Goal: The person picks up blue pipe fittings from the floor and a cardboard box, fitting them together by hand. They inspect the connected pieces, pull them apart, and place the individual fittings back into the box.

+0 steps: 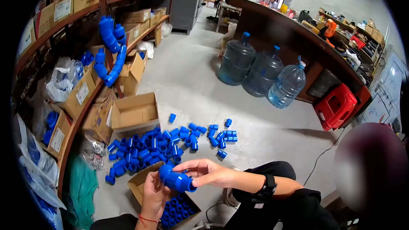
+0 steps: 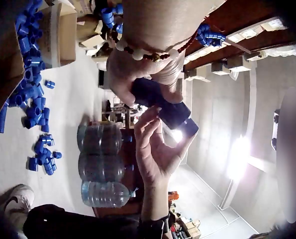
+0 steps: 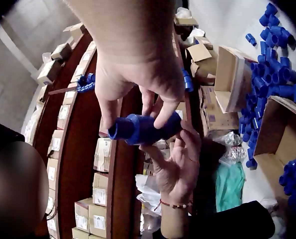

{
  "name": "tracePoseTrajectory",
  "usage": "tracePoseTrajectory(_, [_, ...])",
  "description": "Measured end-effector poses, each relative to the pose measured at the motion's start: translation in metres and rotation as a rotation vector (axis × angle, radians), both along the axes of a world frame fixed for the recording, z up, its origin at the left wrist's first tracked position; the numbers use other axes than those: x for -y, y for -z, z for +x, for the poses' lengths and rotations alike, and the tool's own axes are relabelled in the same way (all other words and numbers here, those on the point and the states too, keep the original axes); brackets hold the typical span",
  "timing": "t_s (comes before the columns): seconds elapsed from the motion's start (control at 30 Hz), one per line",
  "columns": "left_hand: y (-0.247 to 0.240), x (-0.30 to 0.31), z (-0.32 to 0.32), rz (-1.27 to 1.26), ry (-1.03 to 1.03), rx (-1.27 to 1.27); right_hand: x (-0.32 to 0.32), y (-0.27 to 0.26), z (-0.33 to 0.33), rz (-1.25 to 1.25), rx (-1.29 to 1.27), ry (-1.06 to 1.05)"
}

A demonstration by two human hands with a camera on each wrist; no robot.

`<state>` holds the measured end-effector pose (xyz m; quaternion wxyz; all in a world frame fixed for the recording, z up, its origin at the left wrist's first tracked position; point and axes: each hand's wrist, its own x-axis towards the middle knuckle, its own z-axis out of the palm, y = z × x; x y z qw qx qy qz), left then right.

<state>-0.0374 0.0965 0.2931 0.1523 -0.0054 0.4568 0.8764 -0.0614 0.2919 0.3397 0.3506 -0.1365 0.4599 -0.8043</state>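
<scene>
Both hands hold a blue plastic pipe fitting (image 1: 177, 180) above an open carton (image 1: 137, 187). It looks like several short sections in a row, with an open socket at the right end. My left hand (image 1: 154, 194) grips the far end between thumb and fingers. Fingers of my right hand (image 1: 213, 173) lie over the top, its thumb against the open end. In the right wrist view, the fitting (image 3: 145, 129) is pinched between the right thumb and fingers, and the left hand (image 3: 180, 167) holds its other end. Blue fittings (image 1: 174, 213) stand in rows inside the carton.
Loose blue fittings (image 1: 145, 149) spread over the floor ahead, beside an empty-looking carton (image 1: 135, 110). Shelves (image 1: 85, 106) with boxes line the left, with a green bag (image 1: 81, 187) below. Water jugs (image 1: 236, 61) and a red stool (image 1: 336, 106) stand by the brown counter (image 1: 294, 34).
</scene>
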Motion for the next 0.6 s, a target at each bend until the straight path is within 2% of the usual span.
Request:
tracePoseTrajectory(0.13, [0.002, -0.002, 0.0, 0.042, -0.014, -0.045, 0.003, 0.008, 0.0, 0.074, -0.053, 0.035])
tracePoseTrajectory(0.2, [-0.007, -0.005, 0.003, 0.029, 0.018, -0.075, 0.002, 0.021, -0.002, 0.065, 0.039, 0.027])
tracePoseTrajectory(0.23, [-0.012, -0.007, 0.006, -0.001, -0.041, -0.07, 0.003, 0.027, -0.003, 0.059, 0.087, 0.024])
tracePoseTrajectory(0.33, [-0.01, -0.004, 0.007, 0.011, -0.045, -0.038, 0.006, 0.033, -0.003, -0.029, 0.127, -0.014])
tracePoseTrajectory(0.37, [-0.003, -0.001, 0.004, -0.042, 0.021, -0.105, 0.006, 0.029, -0.002, -0.017, 0.067, -0.03])
tracePoseTrajectory(0.47, [-0.011, -0.004, 0.007, 0.058, -0.001, -0.11, 0.009, 0.022, -0.002, -0.05, 0.029, -0.086])
tracePoseTrajectory(0.6, [-0.014, 0.0, 0.01, 0.086, 0.038, -0.096, 0.015, 0.021, -0.002, 0.013, -0.084, -0.056])
